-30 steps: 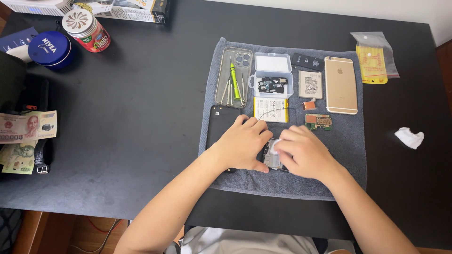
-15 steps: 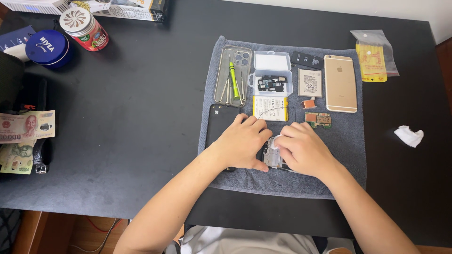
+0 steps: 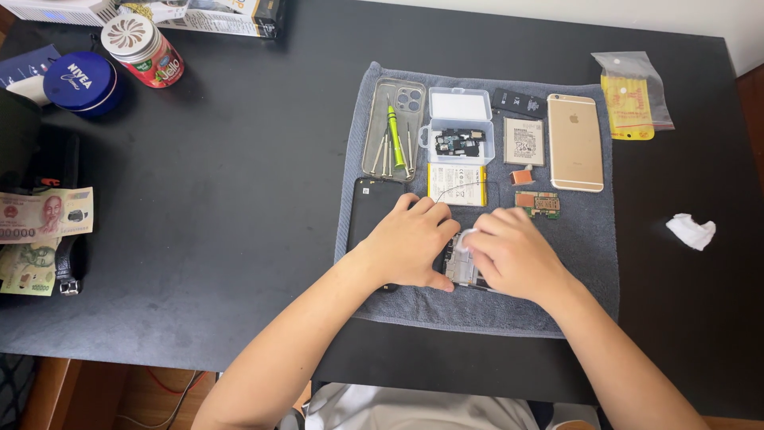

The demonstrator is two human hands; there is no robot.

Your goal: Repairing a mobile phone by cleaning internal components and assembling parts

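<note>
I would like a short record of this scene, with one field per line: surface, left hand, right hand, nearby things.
surface: grey cloth mat on black table
left hand: left hand rests flat on opened black phone
right hand: right hand presses small white wipe onto phone's inner parts
nearby things: gold smartphone, clear plastic parts box, green screwdriver

Opened phone frame — largely covered by the left hand and right hand; only a strip of its inner parts shows between them. Small white piece at the right fingertips: kind not discernible. Black back cover — lower end hidden under the left hand. White box at the top-left corner and banknotes at the left are cut by the edge. Contents of the clear plastic box too small to identify.
</note>
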